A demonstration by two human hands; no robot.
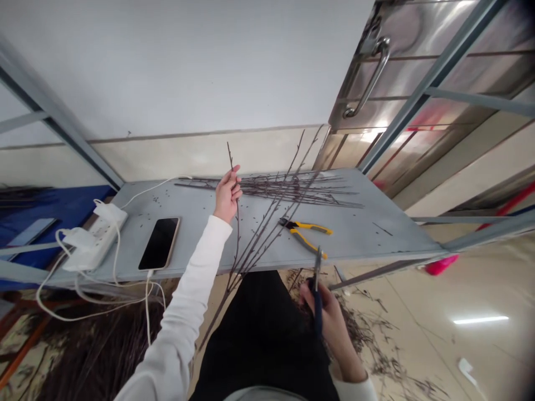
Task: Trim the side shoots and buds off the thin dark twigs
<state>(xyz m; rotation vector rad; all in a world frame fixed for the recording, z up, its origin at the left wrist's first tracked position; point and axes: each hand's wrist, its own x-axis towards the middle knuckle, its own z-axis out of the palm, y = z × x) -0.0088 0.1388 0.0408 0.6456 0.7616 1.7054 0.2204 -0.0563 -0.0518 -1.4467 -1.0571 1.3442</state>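
Note:
My left hand [228, 192] is raised over the shelf, its fingers closed around one thin twig of a forked branch [223, 298]. The branch's thick end slants down past the shelf's front edge beside my leg, and its several budded twigs spread up across the shelf. In my right hand [330, 317], low in front of the shelf, are scissors [317, 303] with dark blue handles and metal blades pointing up. The blades are apart from the branch. Yellow-and-black pliers [307, 231] lie on the shelf to the right of the twigs.
A bundle of bare twigs [301, 186] lies along the back of the grey shelf [388, 239]. At left are a phone [161, 243], a white power strip [98, 236] and loose cables. Grey metal posts [430, 83] frame the shelf. Cut twigs [384, 356] litter the floor.

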